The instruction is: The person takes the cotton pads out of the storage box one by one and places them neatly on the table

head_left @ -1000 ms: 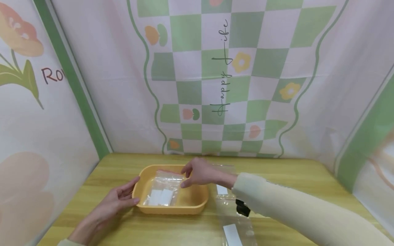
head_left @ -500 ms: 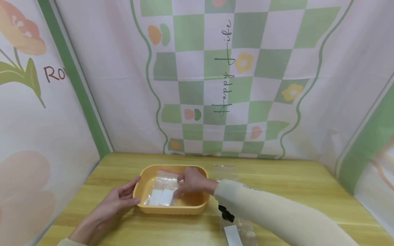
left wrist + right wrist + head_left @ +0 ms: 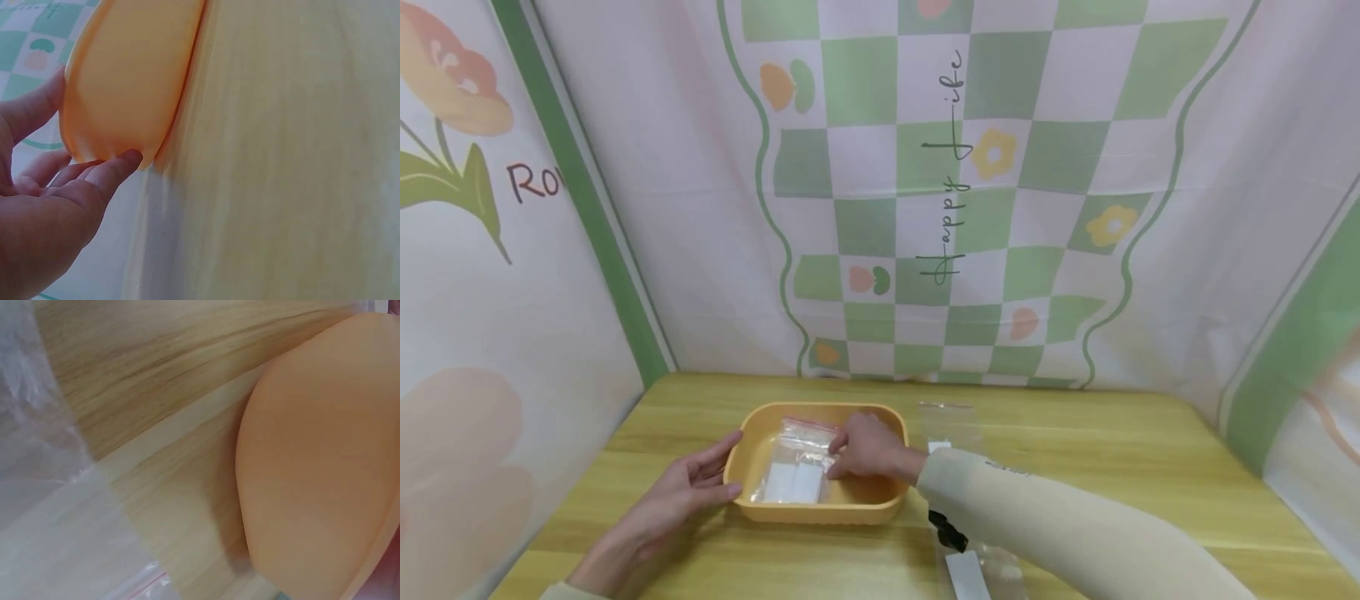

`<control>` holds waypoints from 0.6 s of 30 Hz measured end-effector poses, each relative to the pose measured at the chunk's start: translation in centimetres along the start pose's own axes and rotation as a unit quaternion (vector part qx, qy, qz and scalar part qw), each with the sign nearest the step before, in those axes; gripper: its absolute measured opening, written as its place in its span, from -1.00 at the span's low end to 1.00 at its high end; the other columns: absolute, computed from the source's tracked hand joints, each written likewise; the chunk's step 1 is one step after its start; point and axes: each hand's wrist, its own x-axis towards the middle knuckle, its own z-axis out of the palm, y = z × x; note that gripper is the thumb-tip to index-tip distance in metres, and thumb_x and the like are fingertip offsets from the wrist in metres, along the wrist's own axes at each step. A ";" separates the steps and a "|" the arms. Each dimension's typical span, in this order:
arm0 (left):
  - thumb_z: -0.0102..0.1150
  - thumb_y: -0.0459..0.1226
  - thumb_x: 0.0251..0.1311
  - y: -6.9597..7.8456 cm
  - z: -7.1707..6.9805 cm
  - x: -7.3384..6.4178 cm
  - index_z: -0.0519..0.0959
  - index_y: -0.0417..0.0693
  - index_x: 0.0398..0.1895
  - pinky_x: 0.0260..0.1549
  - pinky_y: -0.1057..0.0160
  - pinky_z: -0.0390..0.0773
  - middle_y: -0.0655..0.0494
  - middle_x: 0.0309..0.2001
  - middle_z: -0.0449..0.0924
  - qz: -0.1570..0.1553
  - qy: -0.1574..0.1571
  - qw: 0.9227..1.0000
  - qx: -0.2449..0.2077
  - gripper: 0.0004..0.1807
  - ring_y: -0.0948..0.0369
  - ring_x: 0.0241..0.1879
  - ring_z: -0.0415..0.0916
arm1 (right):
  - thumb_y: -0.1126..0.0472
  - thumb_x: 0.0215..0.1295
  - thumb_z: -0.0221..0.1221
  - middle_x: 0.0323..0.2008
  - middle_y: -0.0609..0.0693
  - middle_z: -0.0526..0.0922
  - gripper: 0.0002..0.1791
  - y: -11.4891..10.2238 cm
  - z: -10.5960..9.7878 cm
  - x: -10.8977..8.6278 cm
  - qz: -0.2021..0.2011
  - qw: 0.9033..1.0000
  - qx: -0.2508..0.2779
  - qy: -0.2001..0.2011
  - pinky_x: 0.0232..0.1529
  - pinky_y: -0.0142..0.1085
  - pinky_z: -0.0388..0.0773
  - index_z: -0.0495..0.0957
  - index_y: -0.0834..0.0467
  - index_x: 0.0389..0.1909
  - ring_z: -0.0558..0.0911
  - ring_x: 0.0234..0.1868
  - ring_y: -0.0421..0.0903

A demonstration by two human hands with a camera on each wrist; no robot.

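My left hand [image 3: 677, 496] grips the left end of a yellow plastic tray [image 3: 816, 512]. In the left wrist view, thumb and fingers of that hand [image 3: 69, 194] span the tray's end [image 3: 125, 75]. Inside the tray lie overlapping clear zip-lock bags [image 3: 805, 442] with white cards [image 3: 781, 482] in them and a red seal line on top. My right hand [image 3: 868, 450] reaches into the tray, curled fingers and thumb at the right edge of the upper bag. The right wrist view shows mainly the tray's outer wall [image 3: 312, 462].
Right of the tray, more clear bags [image 3: 951, 421] lie on the wooden table [image 3: 1090, 425], one with a white card [image 3: 967, 575]; my right forearm crosses over them. A black wrist camera [image 3: 947, 531] hangs under the sleeve. A checkered curtain [image 3: 925, 208] stands behind.
My right hand has come down into the tray from above its rim and moved left to the bags. The upper bag has turned slightly straighter. The left hand has stayed on the tray.
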 end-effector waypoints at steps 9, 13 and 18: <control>0.34 -0.40 0.33 -0.1 0.0 0.0 -0.03 -0.25 0.68 0.32 0.29 0.43 -0.33 0.64 -0.15 0.001 0.002 1.000 0.003 -0.03 -0.33 0.54 0.03 | 0.30 0.21 0.48 -0.31 -0.02 0.82 -0.87 0.2 -0.1 -0.3 -0.040 0.997 0.056 0.037 -0.29 -0.38 0.60 0.85 0.21 -0.22 0.60 -0.34 -0.21; 0.34 -0.40 0.33 -0.1 0.1 0.0 -0.03 -0.25 0.68 0.31 0.29 0.44 -0.34 0.64 -0.15 0.002 0.002 1.000 0.002 -0.02 -0.33 0.54 0.03 | 0.29 0.35 0.40 -0.24 0.01 0.83 -0.83 0.2 0.0 -0.3 -0.057 0.993 0.094 0.041 -0.45 -0.45 0.45 0.83 0.22 -0.10 0.51 -0.45 -0.27; 0.35 -0.39 0.33 -0.1 0.1 0.0 -0.03 -0.25 0.68 0.32 0.29 0.43 -0.34 0.64 -0.14 0.000 0.003 1.000 0.003 -0.02 -0.33 0.54 0.03 | 0.24 0.43 0.35 -0.19 -0.01 0.83 -0.76 0.1 0.2 -0.2 -0.045 0.986 0.157 0.032 -0.41 -0.46 0.54 0.79 0.23 0.03 0.67 -0.37 -0.22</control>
